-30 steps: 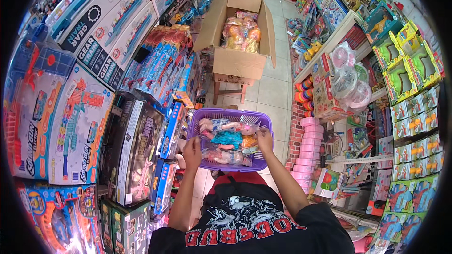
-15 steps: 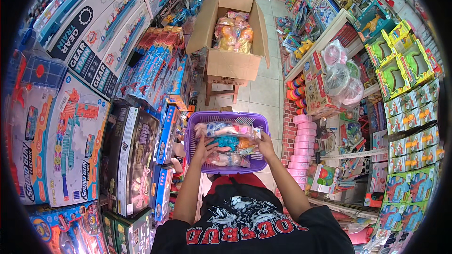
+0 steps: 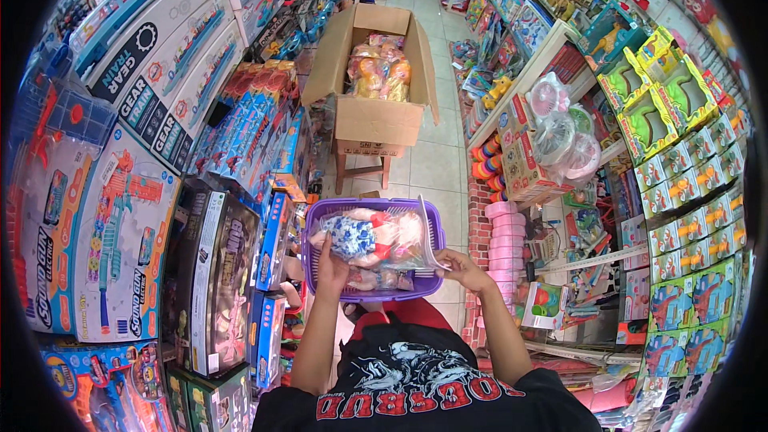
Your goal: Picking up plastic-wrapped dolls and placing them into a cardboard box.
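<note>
A purple basket (image 3: 309, 260) sits in front of my body with bagged dolls in it. Uppermost is a doll in clear plastic (image 3: 352, 238), dressed in blue-and-white print with red. My left hand (image 3: 330, 272) grips this doll's leg end, fingers closed along its edge. At the basket's right side my right hand (image 3: 464, 270) pinches the lower end of a pale curved strip (image 3: 429, 232); whether it is a basket handle or part of the bag, I cannot tell. Another bagged doll (image 3: 372, 279) lies nearer to me, partly hidden.
Beyond the basket, an open cardboard box (image 3: 378, 120) with bagged toys rests on a wooden stool (image 3: 340, 172). Boxed toys (image 3: 120, 232) line the left. Pink rolls (image 3: 504, 244), bagged round pink items (image 3: 560, 128) and shelved toy packs (image 3: 692, 232) flank the right.
The upper bagged doll has turned so its printed clothing faces up, covering the turquoise item. My right hand has moved lower, at the pale strip's end. The view has shifted slightly.
</note>
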Demonstrator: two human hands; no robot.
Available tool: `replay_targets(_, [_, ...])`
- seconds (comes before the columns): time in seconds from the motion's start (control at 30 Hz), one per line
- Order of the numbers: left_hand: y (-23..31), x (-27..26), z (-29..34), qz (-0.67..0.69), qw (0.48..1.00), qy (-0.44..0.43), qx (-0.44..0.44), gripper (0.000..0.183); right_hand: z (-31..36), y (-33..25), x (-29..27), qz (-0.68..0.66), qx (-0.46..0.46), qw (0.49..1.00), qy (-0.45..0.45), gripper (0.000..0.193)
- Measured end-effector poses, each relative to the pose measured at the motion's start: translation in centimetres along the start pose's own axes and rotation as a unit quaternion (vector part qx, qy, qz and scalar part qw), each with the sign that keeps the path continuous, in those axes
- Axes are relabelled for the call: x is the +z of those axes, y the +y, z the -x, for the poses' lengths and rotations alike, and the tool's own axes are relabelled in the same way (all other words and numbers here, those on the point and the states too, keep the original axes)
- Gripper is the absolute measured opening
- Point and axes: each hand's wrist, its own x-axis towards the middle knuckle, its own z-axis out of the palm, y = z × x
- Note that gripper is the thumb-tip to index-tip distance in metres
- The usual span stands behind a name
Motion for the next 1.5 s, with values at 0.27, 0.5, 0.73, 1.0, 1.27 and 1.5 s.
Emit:
replay_targets(0.27, [-1.9, 0.6, 2.1, -0.089, 0.993, -0.077, -0.027, 0.036, 2.2, 0.0, -1.3, -0.124, -0.006, 0.983, 0.135, 0.073])
replay_targets(0.5, [-6.7, 1.7, 5.2, -0.222, 0.968, -0.097, -0.061, 0.036, 4.6, -3.4, -5.0, -0.09, 0.042, 0.97, 0.221, 0.052])
replay_targets(0.73, [-12.5, 4.3, 4.9, -0.235, 0.967, -0.078, -0.063, 0.046, 8.1, 0.1, -13.8, -0.11, -0.027, 0.964, 0.243, 0.032])
replay_targets(1.0, [-19.4, 13.0, 5.7, -0.284, 0.951, -0.028, -0.117, 0.06, 12.7, 0.4, -22.2, 0.018, -0.22, 0.962, 0.163, 0.031])
replay_targets(1.27, [-27.5, 13.0, 4.1, -0.301, 0.953, -0.017, 0.0, 0.042, 12.5, 7.3, -25.2, -0.14, -0.136, 0.886, 0.421, 0.054])
replay_targets(1.5, [-35.1, 14.4, 4.6, -0.322, 0.946, -0.032, -0.011, 0.049, 13.8, 4.5, -23.0, -0.449, -0.025, 0.874, 0.181, 0.057])
